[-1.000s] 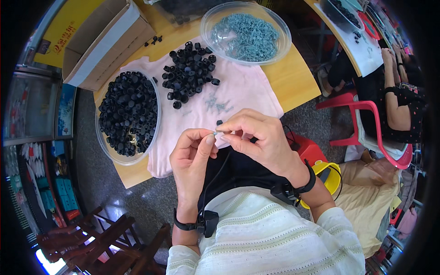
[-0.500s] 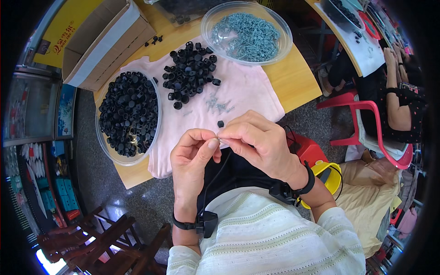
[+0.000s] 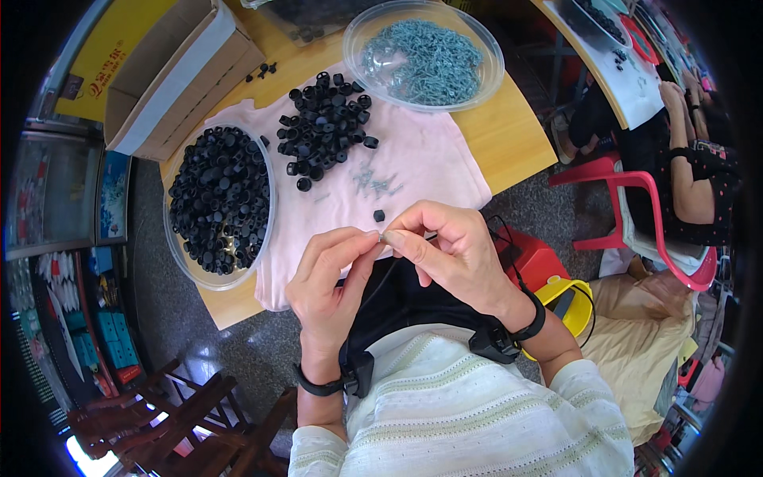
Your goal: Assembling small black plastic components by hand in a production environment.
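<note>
Fingertips of my left hand (image 3: 327,270) and my right hand (image 3: 449,250) meet at the near edge of a pink cloth (image 3: 445,163). Both hands are closed in a pinch around something tiny and greyish, too small to make out. Just beyond the fingertips lies a single black cap-like plastic part (image 3: 379,215). Several loose silvery screws (image 3: 373,183) are scattered on the cloth. Farther off is a heap of black plastic parts (image 3: 326,123). To the left, more black parts (image 3: 218,199) fill a clear round tub (image 3: 276,191).
A clear tub (image 3: 502,67) of bluish-silver screws (image 3: 425,60) stands at the back of the wooden table (image 3: 509,143). An open cardboard box (image 3: 187,91) is at the back left. On the right are a red chair (image 3: 656,211), a yellow object (image 3: 584,298) and a seated person (image 3: 691,187).
The left hand's fingers have straightened and turned toward the right hand. The right thumb now lies on top of the pinch, and its other fingers have curled under. The meeting point has barely moved.
</note>
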Demonstrator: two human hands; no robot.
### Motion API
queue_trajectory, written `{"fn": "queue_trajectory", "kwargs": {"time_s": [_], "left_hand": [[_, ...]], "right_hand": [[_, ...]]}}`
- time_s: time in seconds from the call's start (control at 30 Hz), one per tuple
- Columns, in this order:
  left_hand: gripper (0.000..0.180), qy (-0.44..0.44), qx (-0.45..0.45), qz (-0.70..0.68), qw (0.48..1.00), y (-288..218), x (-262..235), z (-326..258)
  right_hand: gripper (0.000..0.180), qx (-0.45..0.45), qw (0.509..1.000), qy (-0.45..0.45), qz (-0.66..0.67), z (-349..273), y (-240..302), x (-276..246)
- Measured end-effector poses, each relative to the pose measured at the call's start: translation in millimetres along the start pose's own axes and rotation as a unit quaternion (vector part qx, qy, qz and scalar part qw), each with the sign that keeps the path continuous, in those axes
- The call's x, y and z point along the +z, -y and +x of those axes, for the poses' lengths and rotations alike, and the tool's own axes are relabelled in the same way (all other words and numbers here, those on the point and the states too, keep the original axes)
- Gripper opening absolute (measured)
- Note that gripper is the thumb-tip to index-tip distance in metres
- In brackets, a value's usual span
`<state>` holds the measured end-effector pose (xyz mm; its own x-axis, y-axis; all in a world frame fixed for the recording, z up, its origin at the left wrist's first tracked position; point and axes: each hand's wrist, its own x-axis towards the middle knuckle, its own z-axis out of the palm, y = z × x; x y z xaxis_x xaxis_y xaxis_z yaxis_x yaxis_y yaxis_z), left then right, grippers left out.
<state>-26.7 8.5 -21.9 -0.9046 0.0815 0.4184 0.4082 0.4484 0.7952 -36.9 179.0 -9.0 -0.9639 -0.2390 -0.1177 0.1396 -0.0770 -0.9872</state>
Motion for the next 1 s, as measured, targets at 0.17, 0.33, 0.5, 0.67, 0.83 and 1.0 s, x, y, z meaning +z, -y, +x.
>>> {"fn": "queue_trajectory", "kwargs": {"time_s": [0.17, 0.33, 0.5, 0.67, 0.83, 1.0], "left_hand": [[0.025, -0.030, 0.084, 0.087, 0.992, 0, 5, 2], [0.017, -0.019, -0.035, 0.028, 0.999, -1, 9, -7], [0.010, 0.012, -0.280, -0.302, 0.911, -1, 8, -6], [0.014, -0.019, -0.272, -0.355, 0.894, -4, 10, -3], [0.013, -0.030, -0.276, -0.331, 0.902, -5, 9, -3], [0.010, 0.011, -0.282, -0.371, 0.885, 0, 5, -6]], "right_hand": [[0.010, -0.011, 1.000, -0.010, -0.007, 1, -5, 1], [0.005, -0.136, 0.985, -0.039, -0.102, 3, -11, 4], [0.014, -0.244, 0.952, -0.063, -0.173, 6, -20, 4], [0.018, -0.243, 0.952, -0.082, -0.168, 7, -23, 4], [0.019, -0.255, 0.944, -0.088, -0.190, 7, -20, 3], [0.012, -0.275, 0.937, -0.084, -0.200, 8, -18, 1]]}}
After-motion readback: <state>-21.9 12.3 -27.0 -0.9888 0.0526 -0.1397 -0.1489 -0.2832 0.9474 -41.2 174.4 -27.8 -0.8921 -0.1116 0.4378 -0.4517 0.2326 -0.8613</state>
